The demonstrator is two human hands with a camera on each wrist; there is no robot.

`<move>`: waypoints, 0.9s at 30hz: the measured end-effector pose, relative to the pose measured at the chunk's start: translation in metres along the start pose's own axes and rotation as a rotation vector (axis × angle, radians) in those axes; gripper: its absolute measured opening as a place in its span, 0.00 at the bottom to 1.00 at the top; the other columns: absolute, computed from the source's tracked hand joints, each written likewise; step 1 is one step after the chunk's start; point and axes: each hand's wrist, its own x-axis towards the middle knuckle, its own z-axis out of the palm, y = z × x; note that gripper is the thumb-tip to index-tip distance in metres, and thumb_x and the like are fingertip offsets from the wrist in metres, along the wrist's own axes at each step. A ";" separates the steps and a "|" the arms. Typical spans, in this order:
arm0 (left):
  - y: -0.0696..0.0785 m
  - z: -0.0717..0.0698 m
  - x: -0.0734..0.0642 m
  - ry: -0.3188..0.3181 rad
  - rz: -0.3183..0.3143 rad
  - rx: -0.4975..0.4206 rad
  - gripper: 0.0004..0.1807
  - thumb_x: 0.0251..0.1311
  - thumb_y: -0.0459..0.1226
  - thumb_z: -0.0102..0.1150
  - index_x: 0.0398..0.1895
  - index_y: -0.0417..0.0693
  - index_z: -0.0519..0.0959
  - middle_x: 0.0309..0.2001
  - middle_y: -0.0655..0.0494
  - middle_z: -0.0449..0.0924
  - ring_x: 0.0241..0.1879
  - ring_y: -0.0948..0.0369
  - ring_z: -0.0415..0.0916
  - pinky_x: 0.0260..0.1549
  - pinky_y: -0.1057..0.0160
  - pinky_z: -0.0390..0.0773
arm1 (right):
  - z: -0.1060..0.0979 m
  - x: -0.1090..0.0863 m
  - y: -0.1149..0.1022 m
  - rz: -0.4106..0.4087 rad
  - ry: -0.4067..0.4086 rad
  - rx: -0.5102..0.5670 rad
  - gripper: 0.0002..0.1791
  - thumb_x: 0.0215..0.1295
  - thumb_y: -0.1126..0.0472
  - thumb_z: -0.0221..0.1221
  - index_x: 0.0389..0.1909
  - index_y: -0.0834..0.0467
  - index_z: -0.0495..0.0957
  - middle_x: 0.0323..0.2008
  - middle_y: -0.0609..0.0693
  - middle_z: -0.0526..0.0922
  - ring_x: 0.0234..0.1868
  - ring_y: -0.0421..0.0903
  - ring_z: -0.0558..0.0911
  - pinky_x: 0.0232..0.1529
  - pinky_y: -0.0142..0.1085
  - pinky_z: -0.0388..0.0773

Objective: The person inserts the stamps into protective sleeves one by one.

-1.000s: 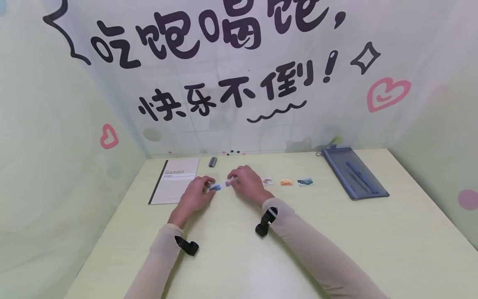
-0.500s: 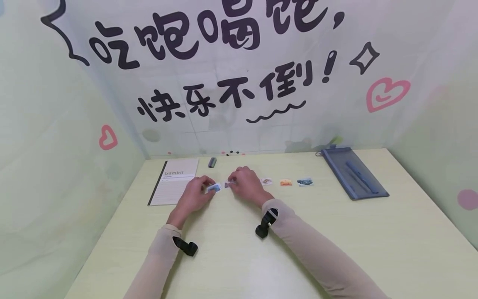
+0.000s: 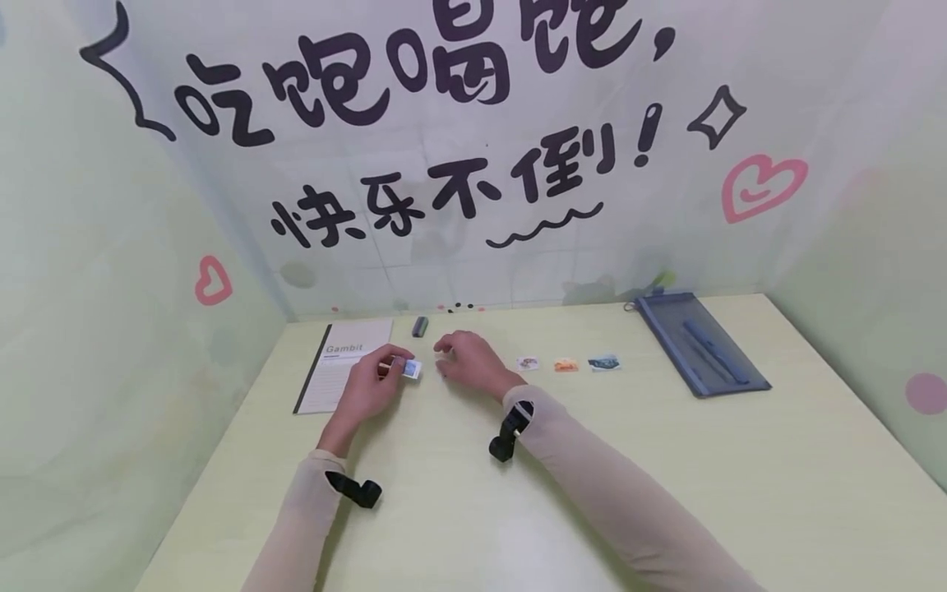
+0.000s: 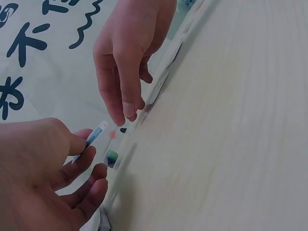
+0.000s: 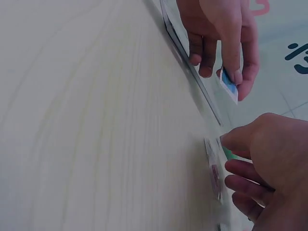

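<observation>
In the head view my left hand pinches a small blue picture stamp with a white border, in front of the notebook's right edge. The right wrist view shows this stamp between thumb and fingers, raised off the table. My right hand hovers just to the right, fingers loosely bent and thumb apart, with nothing visible in its grasp. To the right of it lie a pale stamp, an orange stamp and a dark blue-green stamp, spaced in a row.
A notebook marked "Gambit" lies at the left, with a small dark eraser-like block near the back edge. At the right rests a blue mesh pouch with a pen. A printed cloth wall stands behind the table.
My left hand has lifted the blue stamp and drawn it slightly left. The purplish stamp by my right fingers no longer shows there. My right hand has shifted left, its fingers spreading.
</observation>
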 end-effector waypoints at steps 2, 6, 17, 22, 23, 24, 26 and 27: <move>0.000 -0.001 0.000 0.020 0.002 -0.011 0.10 0.82 0.39 0.55 0.55 0.55 0.85 0.49 0.47 0.88 0.44 0.52 0.86 0.47 0.55 0.82 | 0.004 0.005 -0.003 0.001 -0.015 -0.032 0.20 0.75 0.58 0.67 0.64 0.59 0.84 0.55 0.56 0.88 0.58 0.53 0.84 0.64 0.47 0.80; 0.005 -0.003 0.000 0.056 -0.012 -0.058 0.09 0.81 0.41 0.58 0.55 0.54 0.85 0.43 0.46 0.88 0.39 0.54 0.83 0.42 0.59 0.79 | 0.011 0.015 -0.010 0.038 -0.014 -0.118 0.25 0.76 0.52 0.67 0.69 0.58 0.81 0.56 0.56 0.87 0.58 0.53 0.83 0.63 0.48 0.80; 0.011 -0.005 0.000 0.059 -0.037 -0.102 0.09 0.81 0.41 0.60 0.55 0.52 0.85 0.42 0.42 0.88 0.40 0.50 0.84 0.37 0.65 0.79 | 0.018 0.020 -0.024 0.132 0.005 -0.130 0.19 0.74 0.51 0.70 0.58 0.57 0.87 0.54 0.54 0.85 0.57 0.53 0.81 0.63 0.50 0.79; 0.012 -0.006 -0.001 0.059 -0.031 -0.094 0.09 0.81 0.42 0.60 0.55 0.52 0.85 0.41 0.45 0.87 0.39 0.53 0.83 0.39 0.62 0.79 | 0.019 0.020 -0.024 0.148 0.029 -0.075 0.14 0.74 0.53 0.69 0.53 0.56 0.89 0.50 0.52 0.85 0.53 0.51 0.81 0.61 0.48 0.79; 0.011 -0.006 -0.001 0.058 -0.028 -0.094 0.09 0.81 0.42 0.60 0.55 0.52 0.85 0.41 0.46 0.87 0.39 0.54 0.83 0.39 0.62 0.79 | 0.019 0.020 -0.023 0.155 0.037 -0.046 0.12 0.74 0.55 0.69 0.52 0.56 0.89 0.49 0.52 0.86 0.52 0.50 0.82 0.60 0.47 0.80; 0.011 -0.005 -0.001 0.060 -0.025 -0.096 0.09 0.81 0.42 0.60 0.55 0.52 0.85 0.41 0.46 0.87 0.39 0.55 0.82 0.38 0.63 0.79 | 0.018 0.019 -0.022 0.160 0.047 -0.008 0.11 0.75 0.56 0.68 0.51 0.56 0.89 0.48 0.51 0.88 0.51 0.50 0.83 0.59 0.46 0.81; 0.011 -0.005 -0.001 0.058 -0.023 -0.113 0.09 0.80 0.41 0.61 0.55 0.52 0.86 0.40 0.45 0.86 0.39 0.53 0.83 0.36 0.64 0.79 | 0.017 0.018 -0.020 0.166 0.063 0.076 0.08 0.74 0.58 0.67 0.48 0.56 0.90 0.45 0.50 0.90 0.48 0.48 0.85 0.57 0.43 0.82; 0.010 -0.005 -0.001 0.056 -0.023 -0.124 0.09 0.80 0.41 0.61 0.55 0.51 0.86 0.39 0.44 0.86 0.38 0.53 0.83 0.34 0.65 0.78 | 0.015 0.018 -0.019 0.164 0.071 0.116 0.08 0.75 0.59 0.66 0.47 0.56 0.90 0.44 0.50 0.90 0.46 0.47 0.85 0.55 0.41 0.83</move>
